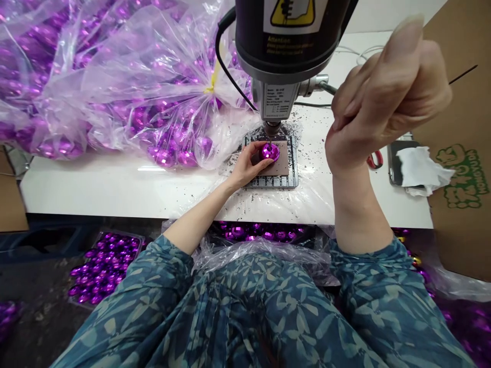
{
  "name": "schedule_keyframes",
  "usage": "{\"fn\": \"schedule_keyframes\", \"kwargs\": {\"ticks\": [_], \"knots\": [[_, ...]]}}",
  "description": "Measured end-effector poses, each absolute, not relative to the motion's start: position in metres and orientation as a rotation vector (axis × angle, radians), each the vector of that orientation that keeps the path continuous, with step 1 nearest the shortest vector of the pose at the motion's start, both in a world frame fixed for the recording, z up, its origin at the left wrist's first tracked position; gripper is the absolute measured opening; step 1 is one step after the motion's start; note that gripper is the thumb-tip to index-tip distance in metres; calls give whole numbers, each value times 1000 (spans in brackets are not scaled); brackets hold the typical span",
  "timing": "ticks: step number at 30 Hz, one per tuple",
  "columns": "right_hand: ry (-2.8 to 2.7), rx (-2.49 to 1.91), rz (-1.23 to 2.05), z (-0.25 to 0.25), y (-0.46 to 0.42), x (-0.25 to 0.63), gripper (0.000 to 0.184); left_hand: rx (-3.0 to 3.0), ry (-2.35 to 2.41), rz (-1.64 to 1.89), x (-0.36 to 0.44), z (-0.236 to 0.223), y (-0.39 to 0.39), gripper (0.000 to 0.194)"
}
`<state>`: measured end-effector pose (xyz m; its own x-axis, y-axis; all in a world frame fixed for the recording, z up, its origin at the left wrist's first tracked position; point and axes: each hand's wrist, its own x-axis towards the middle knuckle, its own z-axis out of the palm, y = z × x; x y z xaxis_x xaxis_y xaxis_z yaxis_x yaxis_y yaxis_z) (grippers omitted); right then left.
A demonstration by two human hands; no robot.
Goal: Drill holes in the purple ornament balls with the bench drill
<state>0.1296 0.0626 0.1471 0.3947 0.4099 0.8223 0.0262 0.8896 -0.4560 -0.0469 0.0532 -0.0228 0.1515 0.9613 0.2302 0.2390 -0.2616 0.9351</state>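
My left hand (251, 162) grips a shiny purple faceted ball (270, 152) between thumb and fingers. The ball rests on a brown board (282, 166) lying on the slotted metal base (293, 180) of a drill press (286, 56). Its chuck (272, 128) is directly above, and the thin bit meets the top of the ball; whether it has entered cannot be made out. My right hand (387, 97) is raised at the right of the drill press, closed around the end of its feed lever (329, 87), most of which is hidden by the fingers.
Large clear bags of purple balls (164, 97), one tied with a yellow tie (210, 84), fill the left of the white table (88, 186). Dark shavings surround the base. At right lie a white cloth (424, 168) and a cardboard box (460, 225). A ball-filled tray (105, 268) sits below left.
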Motion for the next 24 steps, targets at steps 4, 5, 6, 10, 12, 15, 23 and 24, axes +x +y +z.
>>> {"fn": "schedule_keyframes", "kwargs": {"ticks": [4,5,6,10,12,15,23,24], "knots": [[-1066,-411,202,136,68,126,64,1647,1176,1150,-47,-22,52,51],[-1048,-389,192,133,70,125,68,1646,1173,1149,-48,-22,52,50],[-1027,-371,174,130,70,124,73,1644,1171,1151,-48,-21,52,50],[-1039,-421,130,111,75,128,75,1634,1179,1161,-48,-22,52,50],[-1059,-503,117,99,79,133,72,1641,1184,1160,-47,-22,52,50],[-1076,-528,56,81,87,139,67,1669,1175,1166,-47,-23,53,51],[-1157,-480,58,120,67,131,74,1777,1178,1169,-48,-28,53,54],[-1154,-504,100,137,64,128,70,1784,1178,1170,-48,-29,54,53]]}}
